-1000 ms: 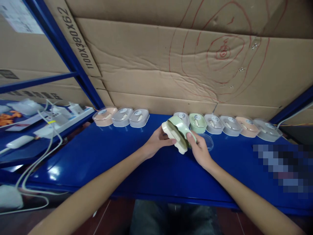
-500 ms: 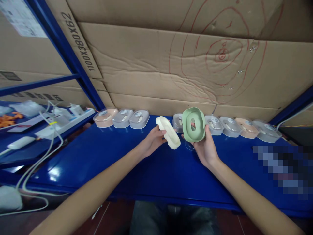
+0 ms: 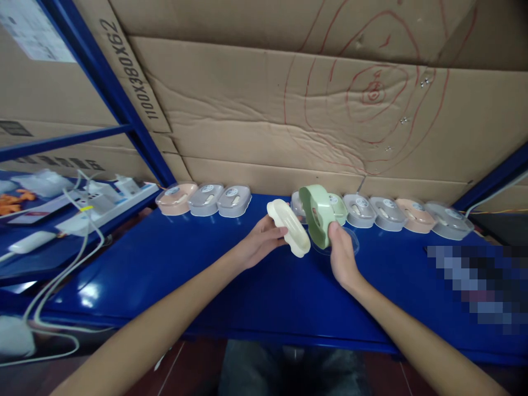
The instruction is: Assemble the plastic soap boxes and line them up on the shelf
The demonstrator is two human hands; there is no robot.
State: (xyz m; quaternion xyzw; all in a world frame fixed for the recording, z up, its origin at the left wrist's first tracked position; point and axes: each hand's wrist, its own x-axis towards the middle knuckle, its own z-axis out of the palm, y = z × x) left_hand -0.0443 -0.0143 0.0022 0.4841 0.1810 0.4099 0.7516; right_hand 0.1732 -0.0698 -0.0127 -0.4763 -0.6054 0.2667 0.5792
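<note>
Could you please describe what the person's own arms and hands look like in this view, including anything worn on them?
Both arms are bare as far as the picture shows: no sleeves, gloves, watch, bracelets or rings are visible. The left hand and the right hand are uncovered, with slim forearms entering from the bottom edge. No markings show on them.

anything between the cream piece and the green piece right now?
Nothing solid: in the head view the cream piece in the left hand and the green piece in the right hand are apart, with only a narrow gap.

Lidded boxes [image 3: 373,212] lined blue shelf [image 3: 165,258] along cardboard [image 3: 256,110]; power strip [image 3: 103,201], white cables [image 3: 61,275] at left.
</note>
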